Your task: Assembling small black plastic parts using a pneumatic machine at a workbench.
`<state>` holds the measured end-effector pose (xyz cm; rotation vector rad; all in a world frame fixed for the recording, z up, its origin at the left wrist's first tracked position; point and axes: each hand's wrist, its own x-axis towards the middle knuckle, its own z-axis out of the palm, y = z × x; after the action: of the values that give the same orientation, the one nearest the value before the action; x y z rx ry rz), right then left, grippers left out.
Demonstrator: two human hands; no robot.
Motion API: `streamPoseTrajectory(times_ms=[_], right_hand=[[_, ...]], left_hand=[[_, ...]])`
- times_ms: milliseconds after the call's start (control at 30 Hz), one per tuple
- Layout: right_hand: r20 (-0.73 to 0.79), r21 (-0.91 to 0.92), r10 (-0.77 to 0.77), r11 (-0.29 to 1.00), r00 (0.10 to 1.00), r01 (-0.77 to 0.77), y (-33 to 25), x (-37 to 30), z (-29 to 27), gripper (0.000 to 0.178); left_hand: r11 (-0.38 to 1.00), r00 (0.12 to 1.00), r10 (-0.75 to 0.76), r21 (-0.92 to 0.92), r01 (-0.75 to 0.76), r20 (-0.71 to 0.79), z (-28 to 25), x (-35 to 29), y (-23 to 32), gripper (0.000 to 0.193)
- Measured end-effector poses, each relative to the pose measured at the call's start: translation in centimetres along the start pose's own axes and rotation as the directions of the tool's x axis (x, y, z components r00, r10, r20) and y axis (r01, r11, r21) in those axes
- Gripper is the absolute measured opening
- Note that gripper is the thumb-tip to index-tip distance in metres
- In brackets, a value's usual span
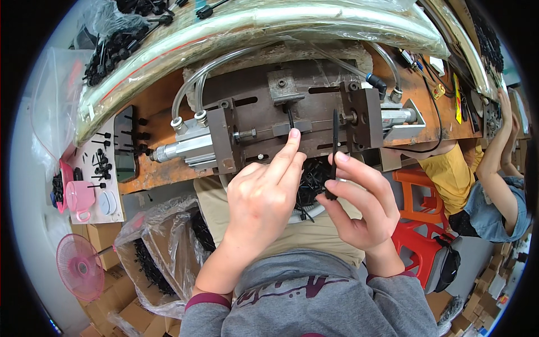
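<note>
With closed fingertips of the right hand (365,205), pinches a slim black rod (335,132) low, at two o'clock from the left hand (259,194). Extends the left index toward twelve o'clock, against a small dark block (304,127); cannot tell any grip beneath. Looks light, stiff, smooth: best held low.

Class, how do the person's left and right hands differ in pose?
The left hand points to the small metal block; the right hand curls around a long black rod. The left hand reaches farther forward; the right hand is nearer the body. Both are bare.
</note>
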<state>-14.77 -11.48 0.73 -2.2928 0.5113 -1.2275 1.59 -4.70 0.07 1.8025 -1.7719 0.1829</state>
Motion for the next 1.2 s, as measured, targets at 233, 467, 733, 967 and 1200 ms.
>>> streamPoseTrajectory(times_ms=[233, 467, 733, 967, 1200], right_hand=[[0.102, -0.086, -0.02, 0.996, 0.995, 0.029, 1.8, 0.4, 0.6, 0.026], [0.334, -0.356, -0.037, 0.92, 0.942, 0.163, 1.4, 1.2, 2.6, 0.021], [0.335, -0.412, 0.02, 0.902, 0.942, 0.128, 1.0, 2.1, 3.0, 0.023], [0.425, -0.434, 0.022, 0.882, 0.905, 0.182, 0.4, 2.9, 2.3, 0.023], [0.282, -0.167, -0.102, 0.974, 0.954, 0.153, 1.0, 9.8, 0.8, 0.025]], left_hand=[[0.958, 0.967, 0.083, -0.287, -0.01, 0.24, -2.7, -2.3, 0.2, 0.024], [0.887, 0.902, 0.131, -0.454, 0.078, 0.412, -0.3, -5.8, 0.4, 0.022], [0.918, 0.86, 0.083, -0.374, 0.13, 0.503, 2.5, -6.6, -0.5, 0.038], [0.896, 0.882, 0.046, -0.41, 0.172, 0.469, 3.0, -7.1, -0.1, 0.044], [0.868, 0.875, 0.034, -0.449, 0.214, 0.483, 3.8, -10.7, -0.5, 0.062]])
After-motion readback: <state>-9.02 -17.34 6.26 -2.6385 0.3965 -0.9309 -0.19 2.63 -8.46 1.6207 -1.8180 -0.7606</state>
